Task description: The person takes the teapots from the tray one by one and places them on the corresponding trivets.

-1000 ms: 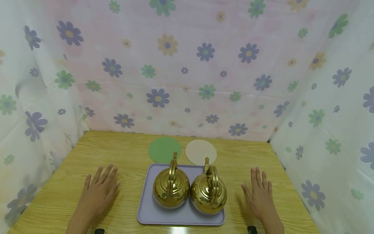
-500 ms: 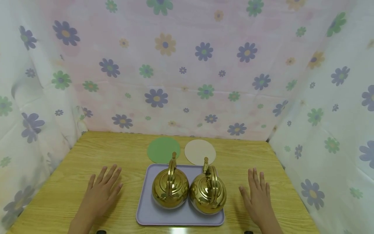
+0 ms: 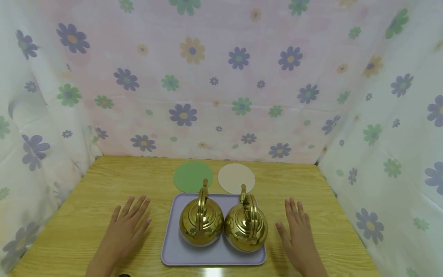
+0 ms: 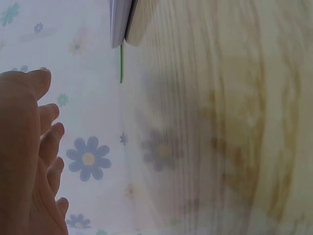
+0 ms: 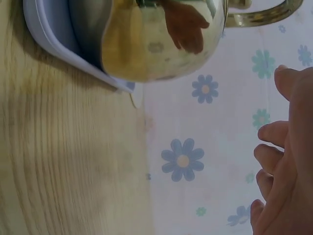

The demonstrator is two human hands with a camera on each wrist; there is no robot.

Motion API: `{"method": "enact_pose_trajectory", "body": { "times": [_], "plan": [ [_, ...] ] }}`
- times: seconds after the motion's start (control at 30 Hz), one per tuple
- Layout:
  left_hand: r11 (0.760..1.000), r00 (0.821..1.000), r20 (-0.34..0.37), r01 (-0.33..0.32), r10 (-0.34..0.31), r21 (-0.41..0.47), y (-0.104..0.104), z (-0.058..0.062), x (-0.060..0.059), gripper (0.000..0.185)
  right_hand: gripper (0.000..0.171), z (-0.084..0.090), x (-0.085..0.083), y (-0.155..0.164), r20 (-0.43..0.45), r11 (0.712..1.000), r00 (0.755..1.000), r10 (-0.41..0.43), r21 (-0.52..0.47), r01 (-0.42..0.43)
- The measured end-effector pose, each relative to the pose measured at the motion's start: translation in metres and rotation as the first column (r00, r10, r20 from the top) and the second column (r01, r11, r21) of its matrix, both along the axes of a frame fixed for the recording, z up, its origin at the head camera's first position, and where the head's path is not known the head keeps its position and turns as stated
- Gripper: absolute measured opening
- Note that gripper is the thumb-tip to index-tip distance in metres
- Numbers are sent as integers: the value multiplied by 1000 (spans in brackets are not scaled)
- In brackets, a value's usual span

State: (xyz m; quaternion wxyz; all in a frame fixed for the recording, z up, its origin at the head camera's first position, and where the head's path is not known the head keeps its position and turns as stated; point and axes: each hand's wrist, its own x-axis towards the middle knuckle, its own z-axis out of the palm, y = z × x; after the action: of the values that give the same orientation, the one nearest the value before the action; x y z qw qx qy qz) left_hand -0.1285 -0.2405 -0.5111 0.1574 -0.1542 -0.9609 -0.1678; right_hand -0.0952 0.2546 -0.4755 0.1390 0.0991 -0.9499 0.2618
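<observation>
Head view looks forward and down, tray (image 3: 194,256) at lower centre. Wrist views, closer in, face across the table (image 3: 138,177); both share the tray, upper left.

Can read no text, label, brand, number or sign in the head view or in either wrist view. Can make out no lettering or digits on the left-hand gold kettle (image 3: 202,225), the right-hand gold kettle (image 3: 244,227), the lilac tray (image 3: 194,257), the green disc (image 3: 191,176), the cream disc (image 3: 236,177) or the flowered cloth (image 3: 204,96).
</observation>
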Motion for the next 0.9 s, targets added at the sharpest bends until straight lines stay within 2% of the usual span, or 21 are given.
{"method": "enact_pose_trajectory", "body": {
  "times": [0.23,0.43,0.63,0.9],
  "plan": [
    [1000,999,-32,27,-27,14,6,-1,0,57,70,-4,1,-11,-81,1000,996,28,-13,-29],
    [999,997,-68,32,-31,15,11,-2,-1,57,74,-8,1,-19,-117,998,992,49,-23,-52],
    [999,998,-63,32,-30,29,16,-4,0,59,77,-5,1,-27,-139,996,987,76,-45,-83],
    [998,997,-51,54,-53,31,26,-4,1,58,68,-4,-1,-41,-129,972,981,143,-165,-164]
  ]
}}
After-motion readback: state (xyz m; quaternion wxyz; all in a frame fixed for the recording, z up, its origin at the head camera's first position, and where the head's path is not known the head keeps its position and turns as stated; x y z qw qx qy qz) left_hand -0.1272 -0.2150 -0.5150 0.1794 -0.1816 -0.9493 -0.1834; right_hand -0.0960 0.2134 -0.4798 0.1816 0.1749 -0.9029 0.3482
